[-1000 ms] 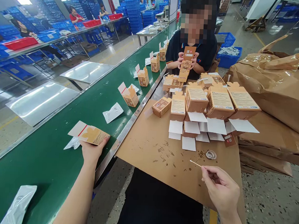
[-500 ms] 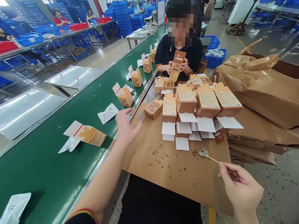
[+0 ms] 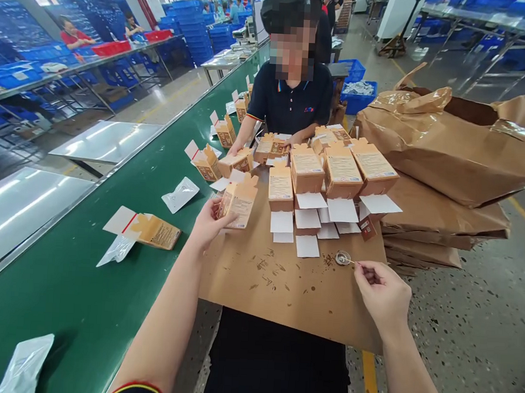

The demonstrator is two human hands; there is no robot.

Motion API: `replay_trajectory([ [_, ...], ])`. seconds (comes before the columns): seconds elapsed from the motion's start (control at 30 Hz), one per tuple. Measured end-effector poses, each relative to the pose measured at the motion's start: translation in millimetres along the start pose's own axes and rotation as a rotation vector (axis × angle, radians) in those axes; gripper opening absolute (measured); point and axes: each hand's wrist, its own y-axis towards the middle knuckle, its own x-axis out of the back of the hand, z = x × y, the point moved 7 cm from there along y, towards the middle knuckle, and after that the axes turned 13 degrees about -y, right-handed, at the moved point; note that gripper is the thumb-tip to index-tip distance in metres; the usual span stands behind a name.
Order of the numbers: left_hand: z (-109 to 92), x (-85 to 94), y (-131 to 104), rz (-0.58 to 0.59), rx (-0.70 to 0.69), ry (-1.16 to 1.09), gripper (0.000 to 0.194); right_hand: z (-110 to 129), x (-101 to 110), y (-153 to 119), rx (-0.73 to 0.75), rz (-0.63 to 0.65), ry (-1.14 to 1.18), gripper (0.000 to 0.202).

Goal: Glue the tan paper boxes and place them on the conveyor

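Note:
My left hand [image 3: 210, 223] grips a small tan-and-brown carton [image 3: 240, 202] by its left side, just above the cardboard-covered table. The carton's white flap stands open at its upper left. Pinched in my right hand [image 3: 383, 291] is a thin cotton swab [image 3: 351, 262], with its far end in a small clear round dish [image 3: 342, 257]. Dark specks and short smears mark the cardboard [image 3: 292, 306] left of the dish. Beyond it stand several cartons [image 3: 307, 168] in stacked rows, white flaps hanging toward me.
A green conveyor belt [image 3: 107, 305] runs along my left, carrying an open carton [image 3: 158, 231] and silvery pouches [image 3: 180, 194]. A co-worker [image 3: 292, 101] sits opposite, one hand on another carton [image 3: 240, 162]. Large brown paper bags [image 3: 441, 147] are piled at the right.
My left hand was open and reaching; now it holds a carton. My right hand has moved closer to the dish. The co-worker has lowered the raised carton and reaches toward the belt side.

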Motion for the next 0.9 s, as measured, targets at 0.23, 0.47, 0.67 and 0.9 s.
replay_trajectory([
  [0.23, 7, 23.0, -67, -0.107, -0.101, -0.245, 0.088, -10, -6, 5, 0.045, 0.064, -0.037, 0.039],
  [0.47, 74, -19.4, -89, -0.010, 0.155, -0.469, 0.083, 57, -20, -30, 0.061, 0.131, 0.248, 0.021],
  [0.67, 88, -19.7, -83, 0.049, 0.157, -0.459, 0.082, 147, -119, -58, 0.179, 0.502, 0.397, 0.025],
  [0.9, 88, -20.1, -82, 0.077, 0.152, -0.458, 0.079, 151, -153, -57, 0.205, 0.547, 0.379, 0.022],
])
